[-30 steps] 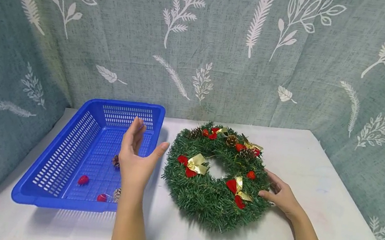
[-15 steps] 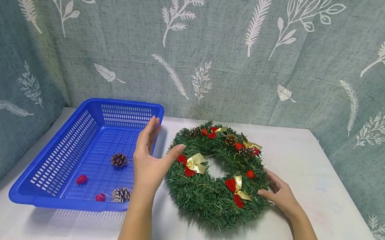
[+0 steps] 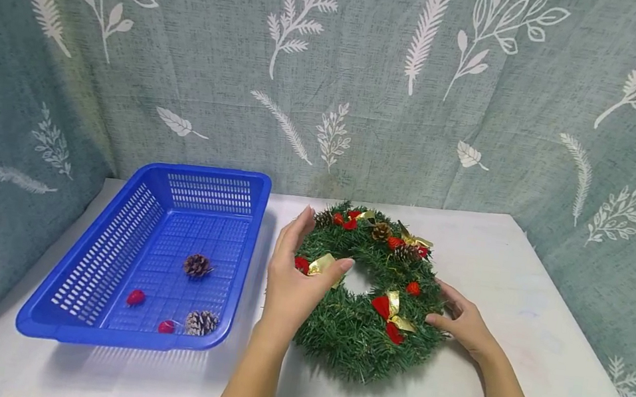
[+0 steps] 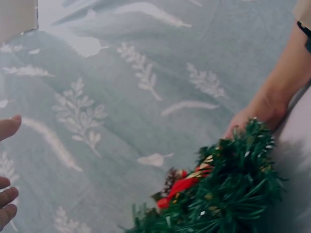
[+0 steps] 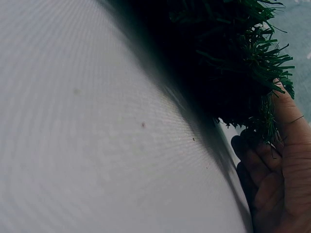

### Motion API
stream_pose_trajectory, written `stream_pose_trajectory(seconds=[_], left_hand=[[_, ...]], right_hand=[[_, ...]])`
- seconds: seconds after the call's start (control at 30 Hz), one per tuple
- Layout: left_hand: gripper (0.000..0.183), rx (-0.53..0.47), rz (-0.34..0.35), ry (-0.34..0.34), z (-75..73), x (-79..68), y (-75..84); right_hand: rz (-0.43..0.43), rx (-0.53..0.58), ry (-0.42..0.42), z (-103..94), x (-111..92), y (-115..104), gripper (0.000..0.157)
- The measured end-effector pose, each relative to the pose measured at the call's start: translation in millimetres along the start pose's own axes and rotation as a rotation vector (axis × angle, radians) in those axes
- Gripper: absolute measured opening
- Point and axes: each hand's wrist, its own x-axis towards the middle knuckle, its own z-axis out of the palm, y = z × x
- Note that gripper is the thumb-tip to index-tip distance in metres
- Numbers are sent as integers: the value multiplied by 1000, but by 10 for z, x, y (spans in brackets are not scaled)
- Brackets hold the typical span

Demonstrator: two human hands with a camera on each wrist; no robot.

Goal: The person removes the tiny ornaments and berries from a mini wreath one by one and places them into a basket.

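A green Christmas wreath [image 3: 360, 338] lies on the white table, decorated with red-and-gold bows [image 3: 393, 312], small red berries [image 3: 413, 288] and pinecones [image 3: 381, 232]. My right hand [image 3: 467, 322] holds its right edge, thumb on the outer needles and fingers lower round the side, as the right wrist view also shows with the thumb [image 5: 286, 114]. Over the wreath's left part is my left hand [image 3: 294, 286], thumb spread from the raised fingers, nothing in it. It covers part of the left bow [image 3: 323, 264]. The left wrist view catches only its fingertips [image 4: 7, 211].
Left of the wreath stands a blue plastic basket [image 3: 77, 333]. Inside are a brown pinecone [image 3: 197, 266], a white-tipped pinecone [image 3: 201, 322] and two red berries [image 3: 136, 297]. A grey-green curtain [image 3: 219, 78] with white leaf prints hangs behind and at both sides.
My left hand has moved right, from over the basket to the wreath's left side, uncovering the pinecones in the basket. The right hand and the wreath have stayed in place.
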Motion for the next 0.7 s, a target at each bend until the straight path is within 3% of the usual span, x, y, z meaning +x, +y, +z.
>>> stream_pose_trajectory(seconds=[0.27,0.43,0.7], left_hand=[[85,-3,13,-45,178,-50,34],[83,-32,-29,-99,301,-77,77],[80,-49,-1,-147,555,-95,34]], right_hand=[[6,1,-3,7,15,19,76],[-1,-24,-5,15,32,21,75],[8,-9,14,12,20,23,76]])
